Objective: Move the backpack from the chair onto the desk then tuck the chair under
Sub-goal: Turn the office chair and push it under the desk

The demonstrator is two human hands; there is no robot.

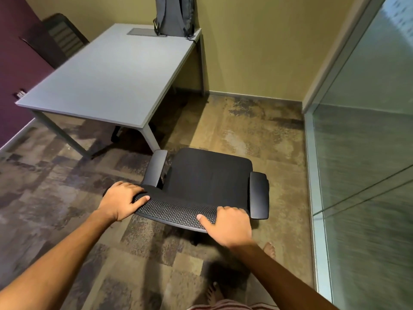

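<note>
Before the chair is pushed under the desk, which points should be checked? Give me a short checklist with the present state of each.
1. Backpack on the desk, upright at the far edge: ok.
2. Chair seat bare: ok.
3. Left hand grips the backrest top: ok.
4. Right hand grips it too: ok.
5. Chair lined up with the desk opening: not ok, it stands off the near corner.
6. Room under the desk: cannot tell; another chair's base shows there.

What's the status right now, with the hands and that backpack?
Both hands, left and right, gripping chair backrest top. Backpack on desk, upright against wall. Chair not yet tucked; desk leg just ahead.
</note>
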